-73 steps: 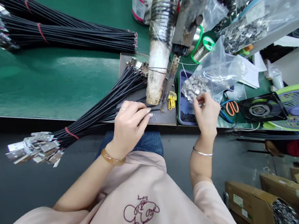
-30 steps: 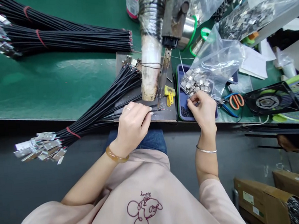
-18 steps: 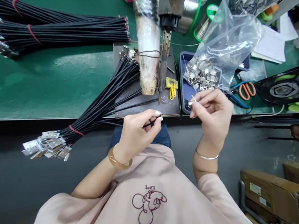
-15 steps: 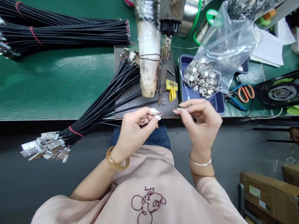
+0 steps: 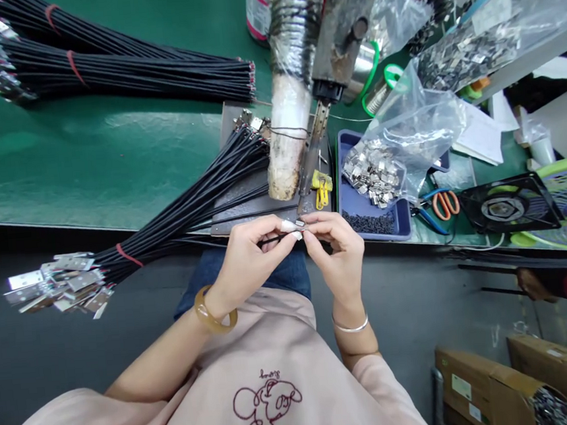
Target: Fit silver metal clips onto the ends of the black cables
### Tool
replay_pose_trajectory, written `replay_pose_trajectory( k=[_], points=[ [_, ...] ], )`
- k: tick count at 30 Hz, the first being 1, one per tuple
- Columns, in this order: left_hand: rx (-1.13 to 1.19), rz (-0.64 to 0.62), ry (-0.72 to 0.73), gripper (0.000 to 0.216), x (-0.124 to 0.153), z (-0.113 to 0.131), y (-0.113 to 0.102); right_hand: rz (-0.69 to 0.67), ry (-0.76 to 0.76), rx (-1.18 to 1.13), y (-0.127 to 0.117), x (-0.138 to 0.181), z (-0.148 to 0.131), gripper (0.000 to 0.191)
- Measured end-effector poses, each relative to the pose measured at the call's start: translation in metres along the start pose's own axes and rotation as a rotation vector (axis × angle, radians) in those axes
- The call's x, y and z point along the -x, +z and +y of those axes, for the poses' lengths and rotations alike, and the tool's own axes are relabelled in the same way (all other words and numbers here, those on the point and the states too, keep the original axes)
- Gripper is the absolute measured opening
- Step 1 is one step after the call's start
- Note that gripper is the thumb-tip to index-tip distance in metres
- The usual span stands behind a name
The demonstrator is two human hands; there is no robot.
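My left hand (image 5: 250, 255) pinches the free end of one thin black wire (image 5: 246, 242) drawn from the red-banded wire bundle (image 5: 184, 211). My right hand (image 5: 335, 251) is closed on a small metal terminal (image 5: 299, 224) and meets the left fingertips just below the table's front edge. Both hands sit below the dark work plate (image 5: 257, 201) and the soldering iron tip (image 5: 312, 170). The far ends of the bundle carry metal tabs (image 5: 56, 288) hanging off the table at left.
A blue tray (image 5: 372, 201) holds loose metal terminals spilling from a clear bag (image 5: 415, 128). More wire bundles (image 5: 116, 62) lie on the green mat at the back. Orange-handled scissors (image 5: 439, 204), a small fan (image 5: 506, 203) and solder spools stand right. Cardboard boxes (image 5: 481, 380) are on the floor.
My right hand left the terminal pile in the tray and came left with one terminal to meet the wire end. My left hand pulled the wire off the plate toward me.
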State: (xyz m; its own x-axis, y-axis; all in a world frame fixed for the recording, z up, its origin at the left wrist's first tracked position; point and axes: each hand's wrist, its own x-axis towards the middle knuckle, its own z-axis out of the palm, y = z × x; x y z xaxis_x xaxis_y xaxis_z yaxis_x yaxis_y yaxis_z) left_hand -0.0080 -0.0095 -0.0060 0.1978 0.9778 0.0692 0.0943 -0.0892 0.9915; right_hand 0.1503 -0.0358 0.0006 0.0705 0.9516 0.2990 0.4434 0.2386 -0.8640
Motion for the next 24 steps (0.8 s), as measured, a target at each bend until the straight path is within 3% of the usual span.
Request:
replay_pose_trajectory(
  k=[3, 6, 11, 16, 21, 24],
  points=[
    [-0.047, 0.016, 0.036, 0.01, 0.0, 0.001, 0.0, 0.054, -0.082, 0.099, 0.004, 0.003, 0.001, 0.01],
    [0.082, -0.034, -0.035, 0.014, -0.002, 0.003, -0.003, 0.114, -0.218, 0.214, 0.007, 0.005, 0.004, 0.014],
    [0.296, -0.066, -0.127, 0.01, -0.007, 0.005, -0.006, 0.231, -0.307, 0.246, 0.001, 0.007, 0.005, 0.026],
    [0.298, 0.019, -0.159, 0.004, -0.009, 0.002, -0.004, 0.183, -0.465, 0.311, 0.002, 0.009, 0.007, 0.031],
    [0.249, 0.013, -0.151, 0.009, -0.01, 0.001, -0.002, 0.162, -0.26, 0.13, 0.008, 0.006, 0.015, 0.017],
    [0.222, 0.006, -0.137, 0.012, -0.011, 0.001, -0.001, 0.146, -0.269, 0.15, 0.009, 0.004, 0.016, 0.013]
  ],
)
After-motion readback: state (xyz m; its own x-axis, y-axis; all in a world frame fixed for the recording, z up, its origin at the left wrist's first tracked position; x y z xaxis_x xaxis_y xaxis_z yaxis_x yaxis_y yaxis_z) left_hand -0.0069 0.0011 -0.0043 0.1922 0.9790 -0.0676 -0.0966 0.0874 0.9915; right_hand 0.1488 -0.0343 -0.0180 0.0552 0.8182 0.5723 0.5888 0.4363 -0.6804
